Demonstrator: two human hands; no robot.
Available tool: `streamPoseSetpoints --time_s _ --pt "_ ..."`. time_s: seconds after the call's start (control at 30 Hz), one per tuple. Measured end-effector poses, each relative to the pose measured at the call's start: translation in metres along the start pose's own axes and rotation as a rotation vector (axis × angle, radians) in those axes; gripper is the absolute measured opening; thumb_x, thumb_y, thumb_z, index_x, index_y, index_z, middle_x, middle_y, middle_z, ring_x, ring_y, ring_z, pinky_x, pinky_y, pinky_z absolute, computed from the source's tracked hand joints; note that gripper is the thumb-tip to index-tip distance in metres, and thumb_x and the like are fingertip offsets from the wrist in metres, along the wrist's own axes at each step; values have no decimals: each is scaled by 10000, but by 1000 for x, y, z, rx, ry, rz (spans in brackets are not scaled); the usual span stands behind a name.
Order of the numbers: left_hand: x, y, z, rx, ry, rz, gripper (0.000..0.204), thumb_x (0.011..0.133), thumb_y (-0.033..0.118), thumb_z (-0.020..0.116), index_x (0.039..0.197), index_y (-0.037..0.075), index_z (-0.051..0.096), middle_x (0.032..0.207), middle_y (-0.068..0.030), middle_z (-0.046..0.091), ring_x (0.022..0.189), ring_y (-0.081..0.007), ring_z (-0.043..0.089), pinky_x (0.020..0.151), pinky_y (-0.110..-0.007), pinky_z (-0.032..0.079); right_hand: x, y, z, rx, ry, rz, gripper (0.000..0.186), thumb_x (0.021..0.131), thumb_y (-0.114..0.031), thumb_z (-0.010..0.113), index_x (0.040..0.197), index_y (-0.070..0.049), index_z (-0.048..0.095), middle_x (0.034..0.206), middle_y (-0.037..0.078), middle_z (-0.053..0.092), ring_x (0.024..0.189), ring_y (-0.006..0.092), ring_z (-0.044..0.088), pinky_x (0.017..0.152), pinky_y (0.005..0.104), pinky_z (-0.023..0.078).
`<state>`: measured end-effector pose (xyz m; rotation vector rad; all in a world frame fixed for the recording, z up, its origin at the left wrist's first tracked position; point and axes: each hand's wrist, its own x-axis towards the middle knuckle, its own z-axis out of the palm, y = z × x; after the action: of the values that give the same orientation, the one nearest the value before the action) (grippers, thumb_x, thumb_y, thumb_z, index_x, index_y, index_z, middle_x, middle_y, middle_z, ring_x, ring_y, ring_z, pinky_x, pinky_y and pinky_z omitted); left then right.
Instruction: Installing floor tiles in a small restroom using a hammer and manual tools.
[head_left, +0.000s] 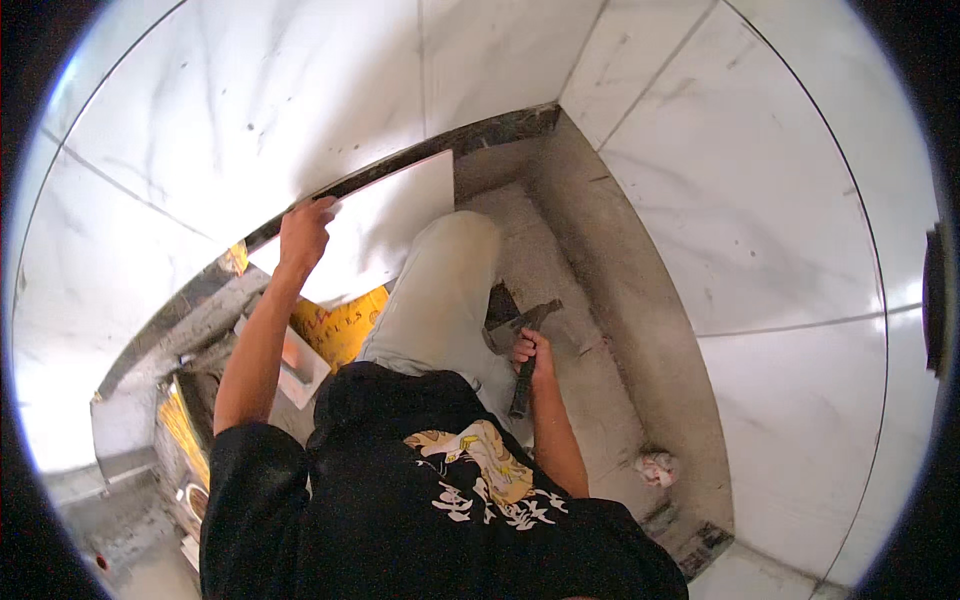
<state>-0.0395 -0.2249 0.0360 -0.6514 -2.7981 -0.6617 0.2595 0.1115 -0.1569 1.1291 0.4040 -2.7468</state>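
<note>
My left hand [308, 235] is closed at the upper edge of a white wall tile [395, 215], fingers bent over that edge. The tile leans against the lower wall, beneath the fixed tiles, and my knee covers part of it. In my right hand [532, 352] is a hammer [538, 314], gripped around its black handle close to the head. The hammer is beside my right leg, above the grey floor and apart from the tile.
Marbled white tiles [760, 200] line the walls above a bare grey strip [640, 290]. Beside my left arm lie a yellow printed bag [345, 325], a flat trowel [300, 365] and yellow strips [183, 430]. A crumpled wad [657, 468] rests on the floor at right.
</note>
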Motion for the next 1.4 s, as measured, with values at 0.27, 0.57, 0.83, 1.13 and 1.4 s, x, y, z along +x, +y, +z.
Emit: streamPoseSetpoints --time_s 0.27,0.57,0.83,1.13,1.4 --pt "3 -11 -5 -45 15 19 274 754 8 570 1009 63 652 931 -188 627 847 -361 596 761 -409 469 8 -1 -7 143 61 -170 199 857 -149 540 680 -138 450 526 -69 392 390 52 365 361 234 330" --pt "4 -15 -11 -127 7 -24 233 766 26 572 976 62 666 925 -183 640 858 -360 605 767 -400 480 19 -1 9 -13 183 -193 194 829 -142 571 692 -157 434 523 -68 380 398 47 363 361 227 314" --pt "0 -19 -4 -136 320 235 274 762 18 594 1002 122 672 834 -104 611 790 -310 561 722 -392 445 24 1 17 -138 174 -232 184 814 -135 583 702 -157 439 552 -60 399 424 54 369 391 232 318" --pt "2 -33 20 68 421 225 274 680 -17 544 907 105 638 810 -77 550 829 -276 521 752 -397 371 27 7 17 -287 294 -318 194 802 -121 574 693 -163 419 568 -65 389 446 54 352 418 237 301" --pt "-1 -20 17 -97 385 50 244 628 -41 555 835 82 594 817 -101 548 827 -305 510 723 -403 370 53 -5 3 -268 95 -16 178 837 -160 526 685 -170 435 541 -77 385 424 53 380 393 240 344"
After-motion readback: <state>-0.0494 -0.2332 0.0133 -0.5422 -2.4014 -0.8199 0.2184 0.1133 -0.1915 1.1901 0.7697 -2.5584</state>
